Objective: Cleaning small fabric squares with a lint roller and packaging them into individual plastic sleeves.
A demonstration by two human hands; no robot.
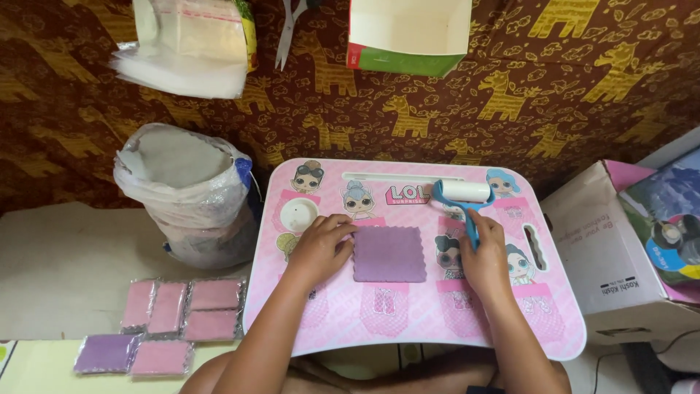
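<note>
Left hand (319, 248) fingers curled, touching purple scalloped cloth (389, 253) | right hand (485, 252) gripping blue-handled lint roller (464, 197) | pink lap table (408, 321)

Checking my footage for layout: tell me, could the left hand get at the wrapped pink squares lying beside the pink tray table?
Probably yes. The left hand rests on the purple cloth square at the table's left side, and the wrapped pink squares lie just off the pink table on that side, with nothing between.

Flat purple scallop-edged square (389, 254) on pink lap table; blue-handled white roller (464, 193) just beside.
</note>
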